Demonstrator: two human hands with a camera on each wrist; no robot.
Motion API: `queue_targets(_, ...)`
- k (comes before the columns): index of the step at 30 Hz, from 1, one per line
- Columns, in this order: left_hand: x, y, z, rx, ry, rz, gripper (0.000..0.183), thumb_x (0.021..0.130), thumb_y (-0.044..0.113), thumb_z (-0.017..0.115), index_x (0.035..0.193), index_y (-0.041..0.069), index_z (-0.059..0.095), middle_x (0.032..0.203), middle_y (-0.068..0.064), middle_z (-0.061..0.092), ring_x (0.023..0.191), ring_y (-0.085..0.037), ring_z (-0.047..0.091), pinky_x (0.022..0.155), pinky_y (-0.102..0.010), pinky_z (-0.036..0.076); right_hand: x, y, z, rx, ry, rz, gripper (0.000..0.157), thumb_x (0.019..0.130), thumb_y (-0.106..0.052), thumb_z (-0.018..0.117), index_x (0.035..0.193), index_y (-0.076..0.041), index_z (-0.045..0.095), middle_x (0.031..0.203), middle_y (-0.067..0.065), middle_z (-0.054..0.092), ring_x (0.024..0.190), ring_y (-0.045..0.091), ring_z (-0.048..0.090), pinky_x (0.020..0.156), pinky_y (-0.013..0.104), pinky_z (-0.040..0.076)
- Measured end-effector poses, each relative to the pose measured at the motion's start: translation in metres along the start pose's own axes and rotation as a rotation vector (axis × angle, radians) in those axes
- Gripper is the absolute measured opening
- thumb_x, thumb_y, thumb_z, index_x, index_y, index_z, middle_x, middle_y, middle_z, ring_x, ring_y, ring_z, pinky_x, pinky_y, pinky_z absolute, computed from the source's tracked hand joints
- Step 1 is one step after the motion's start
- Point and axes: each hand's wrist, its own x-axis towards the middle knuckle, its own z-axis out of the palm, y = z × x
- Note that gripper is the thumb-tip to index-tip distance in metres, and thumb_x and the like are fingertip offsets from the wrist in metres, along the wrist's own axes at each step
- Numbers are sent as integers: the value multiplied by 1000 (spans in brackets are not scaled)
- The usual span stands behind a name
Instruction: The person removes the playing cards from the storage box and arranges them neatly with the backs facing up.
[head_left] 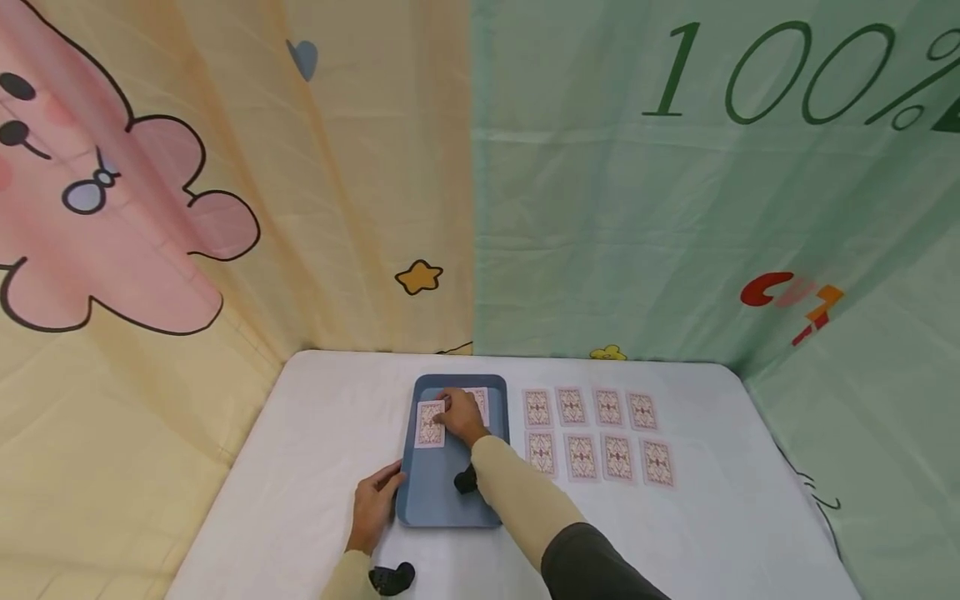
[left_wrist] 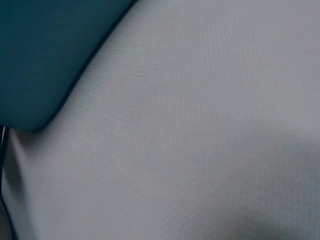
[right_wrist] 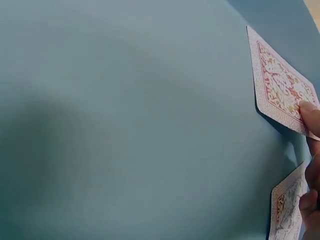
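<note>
My right hand (head_left: 462, 414) pinches a playing card (head_left: 431, 424) by its right edge over the blue-grey tray (head_left: 450, 504). In the right wrist view the pinched card is tilted, its patterned red and white back showing, with the thumb (right_wrist: 311, 117) on top. A second playing card (head_left: 482, 403) lies face down in the tray, partly hidden behind that hand. At the tray's left rim is my left hand (head_left: 372, 504), its fingertips and thumb right at the edge. The left wrist view shows only a tray corner (left_wrist: 45, 60) and white cloth.
Right of the tray, several face-down cards (head_left: 581, 457) lie in two rows on the white-covered table (head_left: 735, 533). A printed curtain (head_left: 375, 192) hangs close behind the table and along its sides. Black wrist devices (head_left: 392, 578) are strapped to both arms.
</note>
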Motion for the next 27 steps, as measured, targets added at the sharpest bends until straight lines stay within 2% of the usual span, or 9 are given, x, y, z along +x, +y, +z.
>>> queue_targets(7,2,-1,-1,13,1,3,37,94,14,59,125,-6,61,127,-23,60,122,-37,53,103,-50,41,-7,5,-2,5,39,-85,30,80,-9,78,108,-4,70,72,-1,58,63,10,52,55,21,44)
queue_targets(12,4,0,-1,9,-6,5,37,94,12,59,126,-6,60,127,-23,59,123,-36,53,103,-49,41,-14,8,-11,46,61,-114,30,80,-9,78,108,-2,71,72,-1,59,62,8,51,55,22,44)
queue_targets(21,5,1,-3,0,-19,-5,38,93,13,60,127,-5,59,130,-23,57,127,-37,49,106,-49,38,-31,19,-28,109,31,-88,31,80,-8,77,110,-1,70,68,0,55,59,10,47,52,22,40)
queue_targets(27,3,0,-4,15,-21,22,38,93,13,60,126,-6,60,129,-23,58,127,-36,49,105,-49,39,-46,24,-40,157,29,-78,29,80,-7,77,108,-1,71,70,-1,54,59,9,48,51,22,40)
